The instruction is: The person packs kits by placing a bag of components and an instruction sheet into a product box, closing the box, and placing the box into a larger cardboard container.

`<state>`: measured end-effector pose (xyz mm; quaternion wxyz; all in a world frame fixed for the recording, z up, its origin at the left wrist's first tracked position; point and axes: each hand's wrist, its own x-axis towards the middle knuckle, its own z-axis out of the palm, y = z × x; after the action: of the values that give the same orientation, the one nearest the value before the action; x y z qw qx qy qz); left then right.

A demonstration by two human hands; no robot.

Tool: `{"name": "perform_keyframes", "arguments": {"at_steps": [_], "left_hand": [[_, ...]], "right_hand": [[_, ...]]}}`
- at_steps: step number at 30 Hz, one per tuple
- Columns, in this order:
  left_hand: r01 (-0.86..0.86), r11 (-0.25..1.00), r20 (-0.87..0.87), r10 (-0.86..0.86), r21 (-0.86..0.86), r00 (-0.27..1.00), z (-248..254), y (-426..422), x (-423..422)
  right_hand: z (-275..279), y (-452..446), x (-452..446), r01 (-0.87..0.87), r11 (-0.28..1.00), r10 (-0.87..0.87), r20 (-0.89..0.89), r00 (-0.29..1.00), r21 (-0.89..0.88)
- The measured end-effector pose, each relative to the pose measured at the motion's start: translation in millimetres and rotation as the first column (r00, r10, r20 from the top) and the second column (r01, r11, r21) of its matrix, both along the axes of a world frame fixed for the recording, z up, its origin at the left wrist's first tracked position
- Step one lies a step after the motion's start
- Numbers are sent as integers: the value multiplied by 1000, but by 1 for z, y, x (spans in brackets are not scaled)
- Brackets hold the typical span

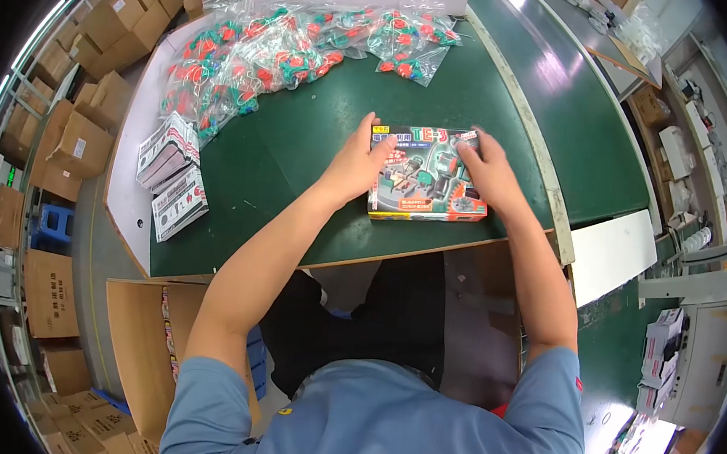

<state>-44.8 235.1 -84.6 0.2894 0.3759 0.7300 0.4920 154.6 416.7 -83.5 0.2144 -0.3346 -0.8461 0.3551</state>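
Printed box (430,181) is near the front edge of the green table (302,147), gripped between left hand (360,163) and right hand (490,173), thumbs (382,149) on its face. Bagged parts (266,56) lie beyond; stacked papers (180,202) lie to the left.

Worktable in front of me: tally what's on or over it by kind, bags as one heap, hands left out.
Printed box between left hand and right hand: 1
Paper stacks: 2
Heap of clear bags with red and green parts: 1 (single bags overlap too much to count)
Total: 4
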Motion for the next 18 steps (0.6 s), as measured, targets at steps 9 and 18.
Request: {"name": "perform_keyframes", "arguments": {"at_steps": [9, 18], "left_hand": [[-222, 942, 606, 26, 251, 795, 28, -22, 29], [-150, 967, 377, 63, 206, 924, 44, -114, 55]], "right_hand": [[68, -72, 3, -7, 780, -227, -293, 929, -626], [78, -117, -2, -264, 830, -84, -578, 812, -492]]}}
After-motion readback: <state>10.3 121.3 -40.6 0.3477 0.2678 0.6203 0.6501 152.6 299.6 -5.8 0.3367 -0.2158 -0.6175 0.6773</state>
